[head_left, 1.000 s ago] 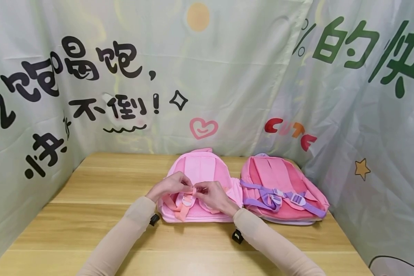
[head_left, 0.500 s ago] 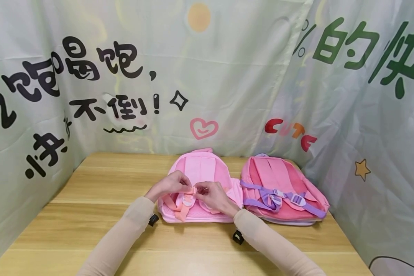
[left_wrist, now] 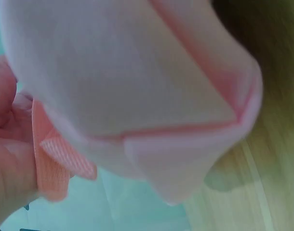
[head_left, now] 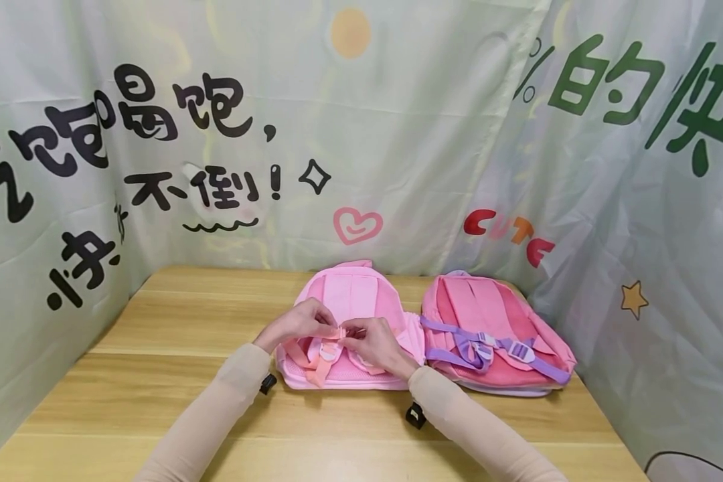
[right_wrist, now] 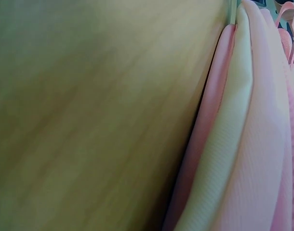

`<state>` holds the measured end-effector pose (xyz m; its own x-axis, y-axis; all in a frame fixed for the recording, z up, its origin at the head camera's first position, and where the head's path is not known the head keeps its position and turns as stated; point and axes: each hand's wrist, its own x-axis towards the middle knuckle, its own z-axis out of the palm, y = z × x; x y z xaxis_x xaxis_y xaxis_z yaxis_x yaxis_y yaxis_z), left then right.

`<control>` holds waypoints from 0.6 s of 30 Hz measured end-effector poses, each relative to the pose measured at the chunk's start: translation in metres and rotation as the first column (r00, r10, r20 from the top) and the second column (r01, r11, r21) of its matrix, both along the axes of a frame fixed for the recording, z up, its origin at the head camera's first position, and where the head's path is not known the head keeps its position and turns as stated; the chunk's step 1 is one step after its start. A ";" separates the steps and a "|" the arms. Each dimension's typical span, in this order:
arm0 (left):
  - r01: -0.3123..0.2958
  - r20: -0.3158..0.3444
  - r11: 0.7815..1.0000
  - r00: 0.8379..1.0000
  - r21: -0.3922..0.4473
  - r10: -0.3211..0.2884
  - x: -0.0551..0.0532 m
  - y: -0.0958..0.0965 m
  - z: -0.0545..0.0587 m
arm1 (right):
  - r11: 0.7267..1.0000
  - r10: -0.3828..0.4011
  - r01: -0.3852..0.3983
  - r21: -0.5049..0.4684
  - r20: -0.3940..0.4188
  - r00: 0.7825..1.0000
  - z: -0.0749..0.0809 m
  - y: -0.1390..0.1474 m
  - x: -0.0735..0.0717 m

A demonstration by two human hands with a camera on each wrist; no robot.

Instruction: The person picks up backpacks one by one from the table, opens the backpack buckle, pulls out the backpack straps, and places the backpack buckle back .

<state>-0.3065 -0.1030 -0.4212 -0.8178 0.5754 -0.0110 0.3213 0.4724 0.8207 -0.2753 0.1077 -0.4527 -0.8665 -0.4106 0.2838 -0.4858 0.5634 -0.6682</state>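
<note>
Hands, two: one left hand (head_left: 304, 318), one right hand (head_left: 372, 341). Sleeves (head_left: 211, 415), two. Black objects (head_left: 416, 416) at the wrists, two. Backpacks, two: one pale pink backpack (head_left: 351, 289), one deeper pink backpack (head_left: 477, 302). Wooden table (head_left: 126, 388), one. Printed on the cloth backdrop (head_left: 404, 147): orange disc (head_left: 351, 33), one; pink heart (head_left: 357, 229), one; orange five-pointed star (head_left: 634, 299), one; four-pointed sparkle (head_left: 315, 177), one; wavy underline (head_left: 220, 226), one; coloured letters (head_left: 523, 229) spelling CUTE, four

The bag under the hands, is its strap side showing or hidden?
Showing: on the bag, an orange strap and pale buckle face outward.
</note>
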 end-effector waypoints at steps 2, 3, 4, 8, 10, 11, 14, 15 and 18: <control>0.002 0.008 1.000 1.000 0.000 -0.002 0.001 -0.002 0.001 | 1.000 0.002 -0.002 -0.001 0.005 1.000 0.000 0.000 -0.001; 0.002 0.012 1.000 1.000 0.001 -0.002 0.001 -0.002 0.001 | 1.000 0.002 -0.002 0.000 0.006 1.000 0.000 0.000 -0.001; 0.002 0.009 1.000 1.000 -0.004 -0.002 0.000 -0.002 0.001 | 1.000 0.001 -0.001 0.000 0.006 1.000 0.000 0.000 -0.001; -0.002 -0.033 0.999 0.999 -0.035 0.001 -0.001 -0.001 0.001 | 1.000 -0.009 0.009 -0.003 0.007 1.000 0.002 0.001 -0.002; -0.007 -0.050 0.999 0.999 -0.050 0.005 -0.001 0.000 0.001 | 1.000 -0.015 0.015 -0.003 0.011 1.000 0.003 0.001 -0.003; -0.010 -0.051 0.999 0.999 -0.054 0.007 -0.001 0.001 0.001 | 1.000 -0.015 0.015 -0.003 0.015 1.000 0.003 0.000 -0.003; -0.012 -0.044 0.998 0.999 -0.059 0.009 0.000 0.002 0.002 | 1.000 -0.015 0.015 0.006 0.025 1.000 0.004 0.000 -0.003; -0.012 -0.043 0.998 0.999 -0.061 0.010 0.000 0.003 0.003 | 1.000 -0.014 0.014 0.008 0.027 1.000 0.004 0.000 -0.003; -0.020 -0.047 0.997 0.999 -0.074 0.016 0.001 0.003 0.002 | 1.000 -0.013 0.012 0.020 0.032 0.999 0.004 -0.001 -0.003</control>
